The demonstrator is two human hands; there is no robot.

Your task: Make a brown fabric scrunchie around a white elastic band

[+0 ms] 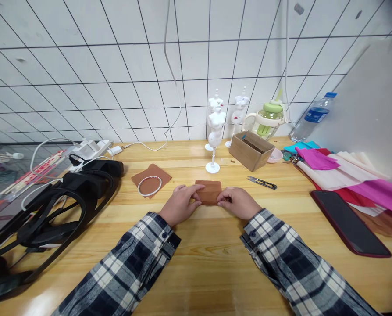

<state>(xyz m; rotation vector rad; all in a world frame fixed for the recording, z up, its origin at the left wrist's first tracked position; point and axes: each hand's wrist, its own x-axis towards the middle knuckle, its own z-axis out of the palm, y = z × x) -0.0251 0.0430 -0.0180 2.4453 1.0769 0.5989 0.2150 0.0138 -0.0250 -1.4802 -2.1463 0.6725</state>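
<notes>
A folded piece of brown fabric point(209, 191) lies on the wooden table in front of me. At its left edge my left hand point(181, 202) pinches the cloth, with the index finger resting across its upper corner. My right hand point(238, 202) grips the lower right corner between thumb and curled fingers. Farther left, a white ring point(139, 188) rests on another brown fabric piece point(154, 170). Thread snips point(262, 182) lie to the right of the folded cloth.
White mini dress forms point(217, 125), a cardboard box point(251, 151) and a green-lidded cup point(271, 116) stand at the back. A phone point(350, 224) and coloured fabrics point(334, 173) lie right, by a water bottle point(314, 116). Black headgear point(69, 197) and a power strip point(92, 149) occupy the left.
</notes>
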